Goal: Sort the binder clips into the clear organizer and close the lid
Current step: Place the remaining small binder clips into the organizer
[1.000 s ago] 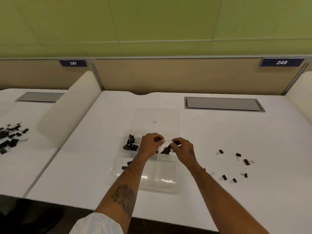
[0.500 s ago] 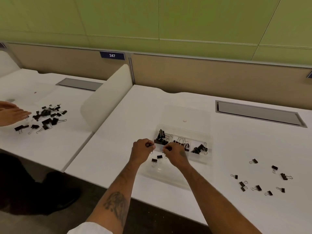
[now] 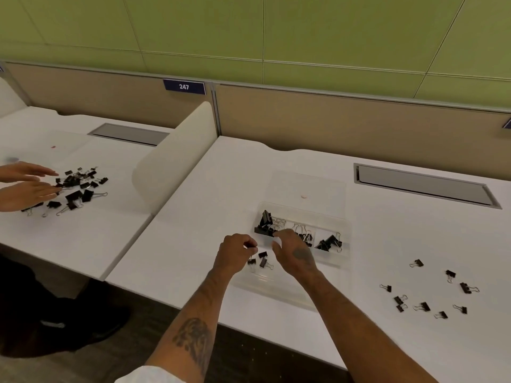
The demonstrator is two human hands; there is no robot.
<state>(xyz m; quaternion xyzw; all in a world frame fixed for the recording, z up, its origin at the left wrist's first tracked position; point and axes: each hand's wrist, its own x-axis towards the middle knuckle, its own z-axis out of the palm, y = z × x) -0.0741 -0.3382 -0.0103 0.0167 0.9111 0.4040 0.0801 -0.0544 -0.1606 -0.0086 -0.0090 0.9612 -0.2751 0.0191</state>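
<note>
The clear organizer lies open on the white desk, its lid flat behind it. The back row holds large black binder clips on the left, medium ones in the middle and more on the right. Three small clips lie in the front-left compartment. My left hand hovers at that compartment's left edge, fingers pinched on a small dark clip. My right hand is over the organizer's middle, fingers loosely apart and nothing seen in it. Several loose clips lie on the desk to the right.
A curved white divider separates my desk from the neighbouring desk, where another person's hands reach into a pile of black clips. Grey cable hatches sit at the back. The desk's front edge is close below my forearms.
Both hands came back from the organizer's back row to its front-left compartment. My view swung left, bringing the neighbouring desk and the other person's hands into sight.
</note>
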